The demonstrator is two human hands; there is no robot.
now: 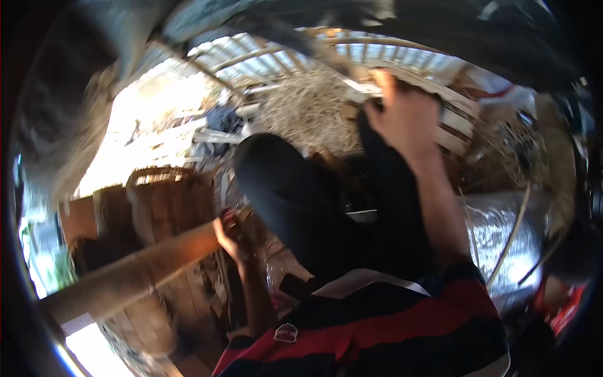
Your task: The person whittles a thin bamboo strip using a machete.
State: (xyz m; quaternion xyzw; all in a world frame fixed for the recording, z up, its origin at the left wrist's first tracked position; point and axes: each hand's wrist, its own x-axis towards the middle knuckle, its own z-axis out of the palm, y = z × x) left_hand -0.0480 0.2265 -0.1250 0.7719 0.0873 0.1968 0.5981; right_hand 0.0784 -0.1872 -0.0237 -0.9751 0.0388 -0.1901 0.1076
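At the lower left, my left hand (233, 240) has its fingers closed at the near end of a thick brown bamboo pole (135, 271), which runs off to the left edge. A small dark red patch shows at those fingertips, too blurred to name. Raised at the upper right, my right hand (411, 122) is smeared by motion, its fingers bent round the pale end of a long blade-like tool (333, 65). That tool points up and left, and its exact kind is unclear. Between my hands are my bent legs in dark trousers (292, 201).
Dry straw (308, 110) is heaped ahead, beside wooden slats (455, 116). Brown wooden pieces (151, 213) stand at the left under the pole. A shiny silver sheet (505, 235) lies at the right, with thin sticks across it. Dark sheeting (440, 28) hangs overhead.
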